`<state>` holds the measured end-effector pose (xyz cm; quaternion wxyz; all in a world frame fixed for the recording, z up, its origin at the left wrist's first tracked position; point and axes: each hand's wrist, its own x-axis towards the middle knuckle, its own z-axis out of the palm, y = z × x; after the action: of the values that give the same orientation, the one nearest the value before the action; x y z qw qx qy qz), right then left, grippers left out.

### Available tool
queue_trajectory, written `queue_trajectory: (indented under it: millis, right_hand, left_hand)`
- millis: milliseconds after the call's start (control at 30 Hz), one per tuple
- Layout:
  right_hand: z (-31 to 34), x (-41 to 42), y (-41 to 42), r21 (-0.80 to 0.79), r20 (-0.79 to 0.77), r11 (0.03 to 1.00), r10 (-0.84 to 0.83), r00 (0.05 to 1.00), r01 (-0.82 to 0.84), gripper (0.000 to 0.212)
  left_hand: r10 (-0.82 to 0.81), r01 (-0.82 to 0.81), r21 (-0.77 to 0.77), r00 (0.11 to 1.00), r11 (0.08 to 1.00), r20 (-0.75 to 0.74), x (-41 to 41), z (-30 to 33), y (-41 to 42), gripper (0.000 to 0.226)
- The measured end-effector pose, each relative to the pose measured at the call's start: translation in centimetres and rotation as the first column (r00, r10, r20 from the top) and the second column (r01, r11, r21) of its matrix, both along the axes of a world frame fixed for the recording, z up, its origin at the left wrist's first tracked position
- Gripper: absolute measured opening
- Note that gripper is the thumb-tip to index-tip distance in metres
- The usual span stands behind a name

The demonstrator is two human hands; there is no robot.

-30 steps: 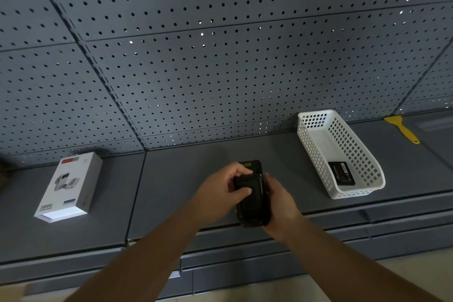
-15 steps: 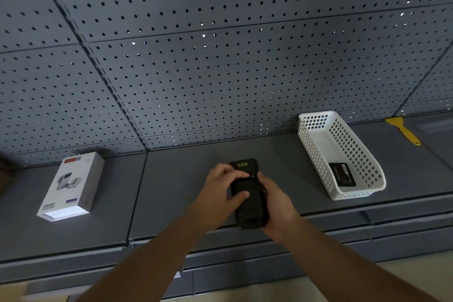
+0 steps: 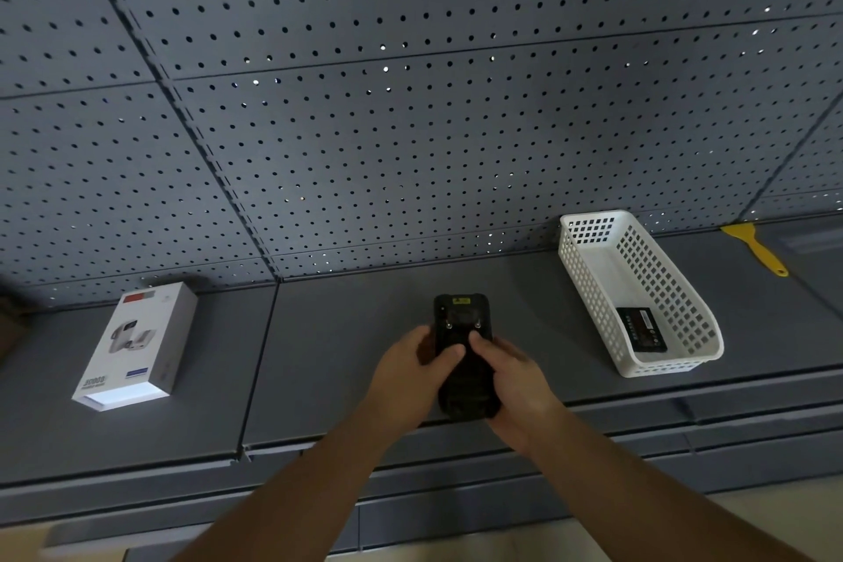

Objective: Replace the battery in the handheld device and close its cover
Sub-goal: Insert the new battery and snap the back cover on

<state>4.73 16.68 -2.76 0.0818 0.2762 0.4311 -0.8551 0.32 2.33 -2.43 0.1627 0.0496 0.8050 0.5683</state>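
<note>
A black handheld device [image 3: 460,319] lies back side up, lengthwise, over the grey shelf [image 3: 346,333] near its front edge. My left hand [image 3: 410,372] grips its left side and my right hand [image 3: 511,379] grips its right side. Both thumbs press on the middle of its back, tips nearly touching. A yellow label shows at the device's far end. A black battery [image 3: 641,329] lies inside the white basket [image 3: 588,283] to the right.
A white product box [image 3: 137,347] lies on the shelf at the left. A yellow scraper [image 3: 755,246] rests at the far right. A grey pegboard wall [image 3: 410,105] rises behind the shelf. The shelf's front lip runs just below my hands.
My left thumb has slid off the upper back, uncovering more of the device's far end. Both thumbs now meet at the middle. The device sits slightly farther from me.
</note>
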Motion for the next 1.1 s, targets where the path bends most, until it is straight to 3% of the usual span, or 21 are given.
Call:
queue_trajectory:
  millis: [467, 700, 900, 967, 1100]
  right_hand:
    - [-0.1, -0.7, -0.7, 0.156, 0.0, 0.987, 0.034, 0.999, -0.033, 0.023]
    - [-1.0, -0.8, -0.2, 0.323, 0.054, 0.941, 0.091, 0.994, -0.103, 0.028]
    - [-1.3, -0.8, 0.7, 0.339, 0.059, 0.929, 0.137, 0.989, -0.149, 0.025]
    - [-1.5, -0.7, 0.9, 0.341, 0.058, 0.928, 0.14, 0.988, -0.152, 0.024]
    - [-2.1, -0.7, 1.2, 0.307, 0.05, 0.937, 0.158, 0.986, -0.166, 0.022]
  left_hand:
    - [0.202, -0.228, 0.167, 0.966, 0.959, 0.16, -0.4, 0.0, 0.3, 0.014]
    - [0.172, -0.199, 0.147, 0.968, 0.969, 0.18, -0.7, -0.2, -0.2, 0.013]
    - [0.152, -0.19, 0.14, 0.958, 0.972, 0.245, -0.4, -0.9, -0.4, 0.013]
    - [0.123, -0.165, 0.154, 0.96, 0.974, 0.25, -0.4, -1.0, -0.5, 0.017]
    - [0.055, -0.089, 0.156, 0.976, 0.984, 0.213, -0.4, -1.0, -0.7, 0.045]
